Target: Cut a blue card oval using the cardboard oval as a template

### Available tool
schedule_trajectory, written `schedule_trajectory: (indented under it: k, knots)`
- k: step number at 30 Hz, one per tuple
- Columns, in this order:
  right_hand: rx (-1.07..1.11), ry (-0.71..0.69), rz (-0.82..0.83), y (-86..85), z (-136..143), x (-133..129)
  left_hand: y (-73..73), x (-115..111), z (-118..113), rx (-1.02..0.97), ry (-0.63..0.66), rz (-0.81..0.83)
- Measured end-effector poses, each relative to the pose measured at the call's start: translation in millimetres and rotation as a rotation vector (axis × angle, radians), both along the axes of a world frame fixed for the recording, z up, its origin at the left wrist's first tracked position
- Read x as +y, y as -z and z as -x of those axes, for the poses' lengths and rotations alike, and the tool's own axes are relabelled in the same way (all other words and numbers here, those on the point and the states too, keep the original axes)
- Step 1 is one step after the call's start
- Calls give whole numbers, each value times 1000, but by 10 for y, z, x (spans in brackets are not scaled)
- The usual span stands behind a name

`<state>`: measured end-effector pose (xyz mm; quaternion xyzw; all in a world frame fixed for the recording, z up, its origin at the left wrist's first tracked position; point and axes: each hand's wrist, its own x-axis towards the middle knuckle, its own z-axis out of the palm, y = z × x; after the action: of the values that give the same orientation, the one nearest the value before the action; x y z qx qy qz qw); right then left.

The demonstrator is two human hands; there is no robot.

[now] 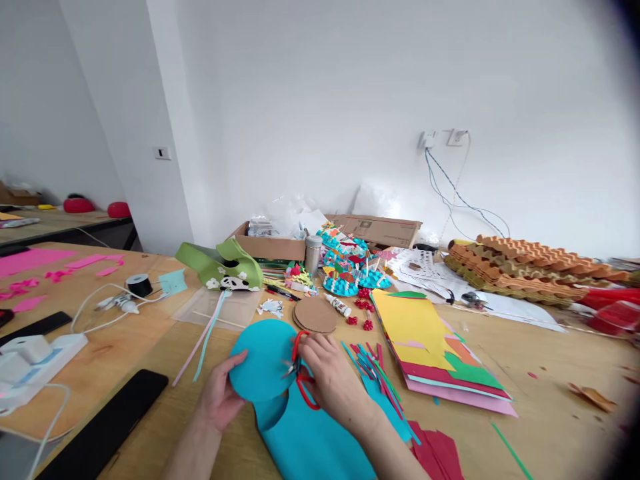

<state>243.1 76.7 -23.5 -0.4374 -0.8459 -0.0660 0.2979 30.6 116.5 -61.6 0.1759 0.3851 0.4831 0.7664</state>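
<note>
My left hand [223, 393] grips the left edge of a round blue paper disc [261, 360], thumb on top. In my right hand [327, 370] is a pair of red-handled scissors [306, 390], its blades at the disc's right edge. Beneath lies a larger blue paper sheet [320, 433] with a curved piece cut out of its upper edge. Just behind the disc rest round brown cardboard pieces [316, 315], with a small glue bottle [339, 306] beside them. To the right of my right hand lie thin coloured paper strips [379, 373].
Stacked coloured paper [415, 327] lies at right, with dark red paper [435, 450] nearer. A green panda-decorated band [220, 267] stands back left. A black phone-like slab [107, 427] and a white power strip [45, 373] lie left. Blue paper crafts [345, 267] and a cardboard box [270, 247] line the wall.
</note>
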Motion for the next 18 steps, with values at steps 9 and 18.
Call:
schedule_trajectory:
  k: [9, 18]
  knots:
    - [1123, 78, 551, 70, -164, 208, -25, -23, -48, -74, -61, -149]
    - [1257, 97, 672, 32, -13, 139, -73, -102, -128, -154, 85, -121]
